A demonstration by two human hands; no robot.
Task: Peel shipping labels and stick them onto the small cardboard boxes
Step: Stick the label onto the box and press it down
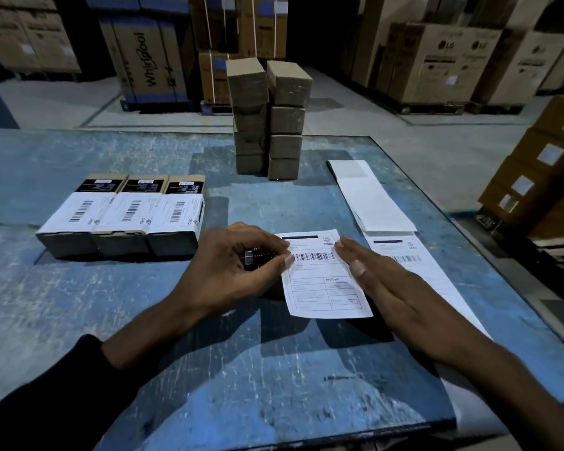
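Observation:
A small cardboard box (258, 255) lies on the blue table (241, 369) in front of me, mostly hidden under a white shipping label (323, 288). My left hand (232, 268) grips the box's left end, thumb and fingertips at the label's left edge. My right hand (388, 288) lies flat with straight fingers, pressing the label's right side down. Three labelled boxes (124, 219) sit side by side at the left. Two stacks of plain boxes (267, 122) stand at the back centre. The strip of labels (401, 255) runs along the right, partly under my right arm.
A folded pile of label backing paper (368, 193) lies at the back right of the table. The table's right edge drops off beside stacked cartons (541, 170). Large appliance cartons (144, 56) line the warehouse floor behind.

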